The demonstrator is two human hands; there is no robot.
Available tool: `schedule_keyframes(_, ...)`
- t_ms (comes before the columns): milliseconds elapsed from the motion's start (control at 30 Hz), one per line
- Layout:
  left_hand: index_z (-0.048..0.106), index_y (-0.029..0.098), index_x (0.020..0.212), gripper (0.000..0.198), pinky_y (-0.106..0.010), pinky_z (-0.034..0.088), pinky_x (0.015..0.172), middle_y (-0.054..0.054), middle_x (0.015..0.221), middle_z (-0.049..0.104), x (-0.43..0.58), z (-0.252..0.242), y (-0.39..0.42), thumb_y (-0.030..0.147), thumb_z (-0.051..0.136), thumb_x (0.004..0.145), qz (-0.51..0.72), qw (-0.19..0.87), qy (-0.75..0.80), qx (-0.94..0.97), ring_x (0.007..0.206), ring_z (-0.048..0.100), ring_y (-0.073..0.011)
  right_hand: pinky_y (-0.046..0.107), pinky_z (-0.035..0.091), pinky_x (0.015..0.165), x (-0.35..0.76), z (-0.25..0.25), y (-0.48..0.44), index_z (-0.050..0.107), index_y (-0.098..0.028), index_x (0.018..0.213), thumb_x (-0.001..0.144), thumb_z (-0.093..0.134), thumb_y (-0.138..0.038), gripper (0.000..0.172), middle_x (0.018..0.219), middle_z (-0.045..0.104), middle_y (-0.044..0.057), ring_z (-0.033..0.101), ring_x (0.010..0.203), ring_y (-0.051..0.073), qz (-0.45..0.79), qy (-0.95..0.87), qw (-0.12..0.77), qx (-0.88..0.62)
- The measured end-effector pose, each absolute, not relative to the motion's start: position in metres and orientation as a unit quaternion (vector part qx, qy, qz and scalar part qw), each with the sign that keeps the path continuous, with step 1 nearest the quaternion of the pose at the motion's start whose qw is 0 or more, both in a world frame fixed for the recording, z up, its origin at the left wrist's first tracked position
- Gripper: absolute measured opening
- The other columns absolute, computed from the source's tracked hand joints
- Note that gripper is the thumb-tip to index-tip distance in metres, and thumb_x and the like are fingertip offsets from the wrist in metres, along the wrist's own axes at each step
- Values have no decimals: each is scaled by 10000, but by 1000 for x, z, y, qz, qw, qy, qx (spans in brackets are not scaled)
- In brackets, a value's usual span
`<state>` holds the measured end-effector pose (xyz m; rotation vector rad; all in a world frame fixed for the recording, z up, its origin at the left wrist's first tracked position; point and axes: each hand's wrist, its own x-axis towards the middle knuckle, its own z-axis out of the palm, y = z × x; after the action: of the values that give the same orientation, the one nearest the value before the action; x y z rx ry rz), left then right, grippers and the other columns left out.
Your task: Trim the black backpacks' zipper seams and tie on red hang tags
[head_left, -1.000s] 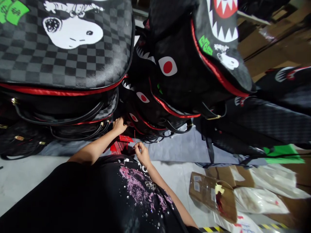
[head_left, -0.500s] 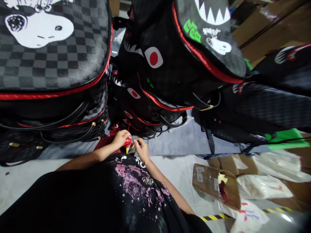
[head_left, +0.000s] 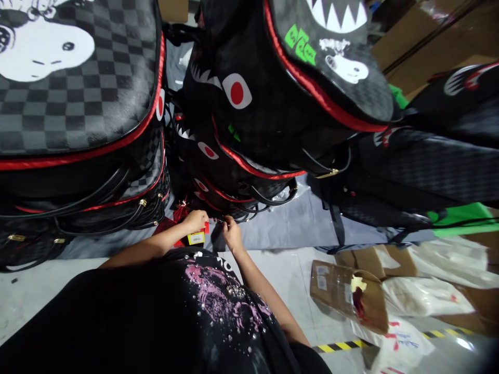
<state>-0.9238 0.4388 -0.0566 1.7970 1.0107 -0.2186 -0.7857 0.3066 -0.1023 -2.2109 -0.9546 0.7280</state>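
My left hand [head_left: 197, 221] is closed on red hang tags, with a yellow tag [head_left: 196, 238] bearing a white label dangling just beneath it. Part of a red tag [head_left: 206, 227] shows by its fingers. My right hand [head_left: 233, 232] pinches the other end of a thin string [head_left: 217, 219] stretched between the two hands. Left of them, a bunch of red strings [head_left: 181, 210] and a dark red piece [head_left: 166, 225] lie on the grey table covering [head_left: 268, 228].
Black checked bags [head_left: 89, 104] with red piping are stacked at the left, and more bags with eye prints [head_left: 236, 91] stand ahead. Darker bags [head_left: 421, 166] lie at the right. An open cardboard box [head_left: 335, 288] and white plastic bags [head_left: 429, 296] rest on the floor at right.
My hands have moved apart, with the string now drawn out between them. The yellow tag has shifted left and now hangs with its white label showing.
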Motion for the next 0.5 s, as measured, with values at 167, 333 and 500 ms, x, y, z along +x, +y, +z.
schedule_keyframes(167, 644, 140, 992, 241, -356, 550, 813, -48, 983, 665, -918, -66, 444, 366, 573, 945, -86, 512, 451, 726, 876, 640, -156, 284, 524, 686, -780, -117, 309, 605, -153, 1188, 888, 406, -258, 375, 908, 728, 71, 662, 661, 167, 326, -342, 344, -812)
schedule_keyframes(333, 635, 162, 1068, 249, -381, 537, 869, -67, 1098, 648, -898, -78, 442, 368, 588, 936, -88, 521, 457, 715, 989, 632, -185, 281, 515, 667, -779, -123, 314, 637, -161, 1076, 887, 402, -308, 336, 871, 716, 61, 651, 692, 176, 329, -326, 379, -801)
schedule_keyframes(500, 641, 137, 1024, 269, -362, 549, 816, -48, 993, 665, -885, -84, 442, 384, 570, 946, -137, 535, 416, 722, 891, 645, -167, 255, 474, 619, -773, -114, 313, 629, -195, 848, 884, 428, -355, 260, 758, 676, 28, 610, 646, 165, 292, -296, 404, -815)
